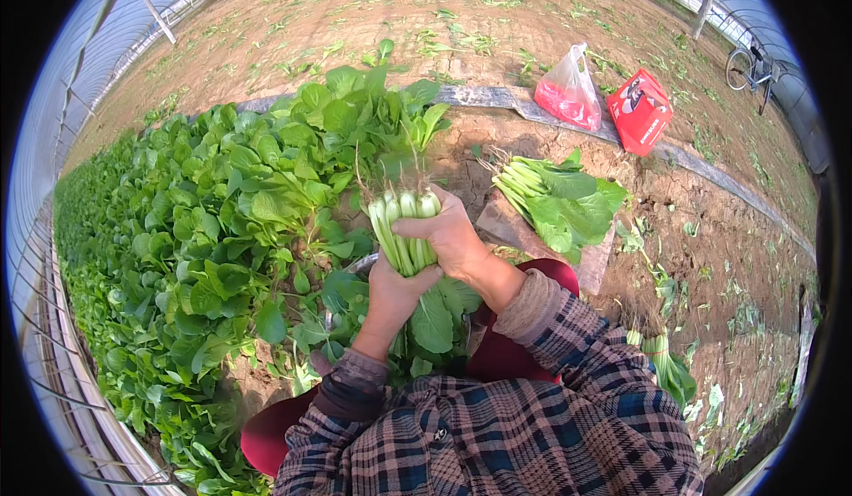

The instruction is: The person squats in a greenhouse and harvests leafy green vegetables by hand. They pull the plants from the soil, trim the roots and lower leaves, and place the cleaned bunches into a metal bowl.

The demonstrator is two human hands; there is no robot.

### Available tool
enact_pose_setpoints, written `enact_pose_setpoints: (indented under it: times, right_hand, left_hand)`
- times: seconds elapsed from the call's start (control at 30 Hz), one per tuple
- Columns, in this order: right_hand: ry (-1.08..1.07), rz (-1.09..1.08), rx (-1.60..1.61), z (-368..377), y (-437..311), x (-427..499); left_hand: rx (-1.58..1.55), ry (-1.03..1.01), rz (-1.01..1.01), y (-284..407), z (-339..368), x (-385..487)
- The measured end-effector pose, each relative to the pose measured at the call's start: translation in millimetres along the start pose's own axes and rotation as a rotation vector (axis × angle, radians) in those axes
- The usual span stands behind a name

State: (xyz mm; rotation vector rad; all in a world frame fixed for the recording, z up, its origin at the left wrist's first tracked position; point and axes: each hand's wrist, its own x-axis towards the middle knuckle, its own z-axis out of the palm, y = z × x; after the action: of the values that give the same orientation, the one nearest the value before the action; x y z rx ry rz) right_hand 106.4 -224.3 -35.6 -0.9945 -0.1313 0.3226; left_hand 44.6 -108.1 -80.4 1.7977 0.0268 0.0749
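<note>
Between my two hands is a bunch of leafy greens (394, 226) with pale green stalks, its thin roots pointing up and away from me. My left hand (394, 293) wraps the stalks from below. Higher up, near the root ends, my right hand (456, 233) grips the same bunch, its thumb across the front. The bunch's broad leaves (434, 319) hang down toward my lap. Partly hidden under the leaves and my left wrist is a round rim (363, 264), apparently of a metal container. To the right, another bunch of greens (556, 193) lies on a flat board (596, 256).
A dense bed of growing greens (200, 243) fills the left. Beyond the board are a plastic bag with red contents (570, 90) and a red bag (640, 111), beside a dark strip (479, 97). A tied bunch (665, 363) lies near my right elbow. A bicycle (751, 70) stands far right.
</note>
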Motion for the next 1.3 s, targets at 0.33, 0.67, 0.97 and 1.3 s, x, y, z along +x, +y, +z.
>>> enact_pose_setpoints:
  times: [0.33, 0.67, 0.97, 1.3]
  right_hand:
    - [-0.41, 0.229, -0.044, -34.4, -27.3, 15.6]
    - [-0.276, -0.041, 0.032, -70.5, -60.9, -0.3]
    - [0.307, -0.316, -1.162, -130.7, -230.2, -1.7]
    - [0.384, 0.22, -1.968, -267.9, -18.7, 102.9]
  left_hand:
    - [-0.219, -0.31, -0.089, 19.9, -26.2, 22.5]
    - [0.189, -0.435, 0.237, 9.3, -2.0, 38.4]
    - [0.592, -0.5, 0.053, -59.7, -18.8, 67.0]
    - [0.574, -0.703, -0.033, -121.5, 7.7, 97.0]
